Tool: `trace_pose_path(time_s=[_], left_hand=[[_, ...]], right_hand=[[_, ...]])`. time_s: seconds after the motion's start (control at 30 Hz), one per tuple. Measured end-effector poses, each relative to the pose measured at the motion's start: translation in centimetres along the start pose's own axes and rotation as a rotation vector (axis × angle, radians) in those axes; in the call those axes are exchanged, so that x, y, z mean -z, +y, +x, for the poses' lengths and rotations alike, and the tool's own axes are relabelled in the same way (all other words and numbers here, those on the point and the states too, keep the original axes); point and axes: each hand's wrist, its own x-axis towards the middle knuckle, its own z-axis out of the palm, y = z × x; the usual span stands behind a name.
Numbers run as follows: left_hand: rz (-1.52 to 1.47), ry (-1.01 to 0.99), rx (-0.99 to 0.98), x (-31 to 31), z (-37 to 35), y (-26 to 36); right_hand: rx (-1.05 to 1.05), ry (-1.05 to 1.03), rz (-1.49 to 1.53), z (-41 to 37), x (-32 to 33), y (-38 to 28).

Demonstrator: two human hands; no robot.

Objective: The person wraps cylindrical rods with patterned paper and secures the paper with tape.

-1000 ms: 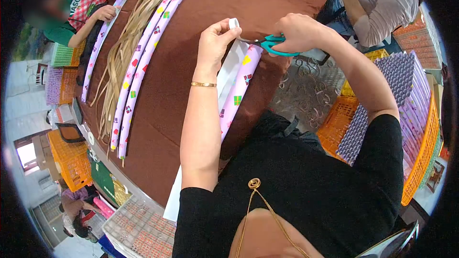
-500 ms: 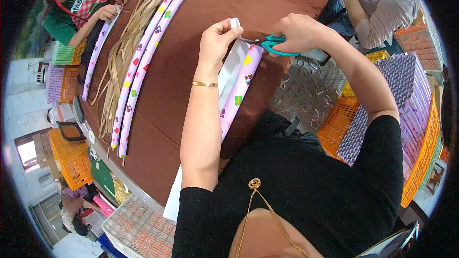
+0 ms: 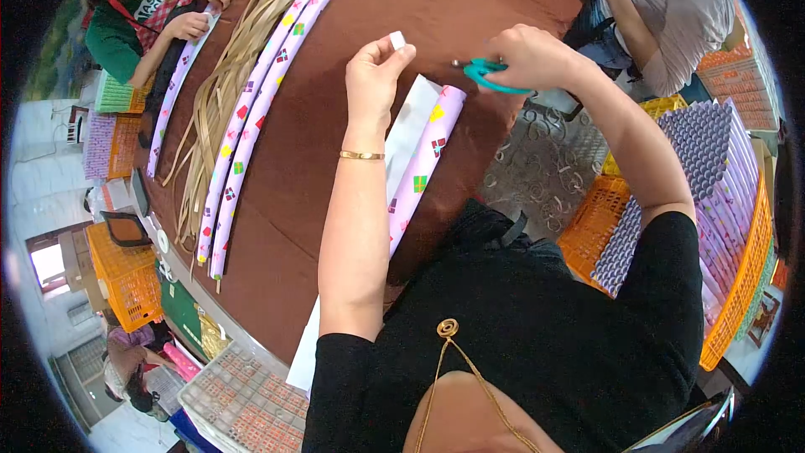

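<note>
My left hand pinches a small white strip, perhaps paper or tape, between thumb and fingers. My right hand is wrapped round scissors with teal handles; their dark blades point left, apart from the strip. Below and between the hands lies a lilac roll of wrapping paper printed with gifts and coloured shapes. Its white inner side shows along the left edge, partly hidden by my left forearm.
Two finished-looking lilac rolls and a bundle of tan strips lie left on the brown tablecloth. Co-workers sit at upper left and upper right. Orange crates with patterned rolls stand on the right.
The scissors have moved off the upper end of the roll, slightly right. My left hand with the white strip has come away from the roll's edge, a little to the left.
</note>
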Motion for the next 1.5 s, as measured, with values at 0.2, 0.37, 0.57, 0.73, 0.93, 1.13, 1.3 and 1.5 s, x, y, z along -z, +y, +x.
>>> trace_pose_path(time_s=[0.2, 0.37, 0.57, 0.73, 0.93, 1.13, 1.3, 1.5], left_hand=[[1.102, 0.364, -0.487, 2.3, 1.8, 0.4], [1.169, 0.366, -0.267, 3.9, 0.5, 0.4], [1.320, 0.328, -0.508, 7.3, -8.8, 4.2], [1.230, 0.158, -0.322, 8.2, -23.1, 5.6], [1.371, 0.214, -0.102, 8.9, -37.7, 2.0], [1.385, 0.479, -0.031, 9.9, -42.6, 1.1], [1.389, 0.496, -0.064, 9.8, -42.7, 0.8], [1.373, 0.539, -0.143, 10.0, -42.6, 0.5]], right_hand=[[-0.147, 0.359, -0.148, 3.0, -2.6, 2.0], [-0.068, 0.532, -0.201, 3.9, -4.1, 0.9], [0.637, 0.191, 0.191, -1.5, -5.1, -6.8], [0.684, 0.141, 0.134, -2.3, -6.8, -7.5], [0.055, 0.476, -0.002, 3.0, -2.9, -3.3], [0.131, 0.435, -0.265, 6.4, -3.6, 6.6], [-0.060, 0.271, -0.306, 8.0, -3.1, 11.7], [0.128, 0.415, -0.474, 6.8, -2.9, 10.0]])
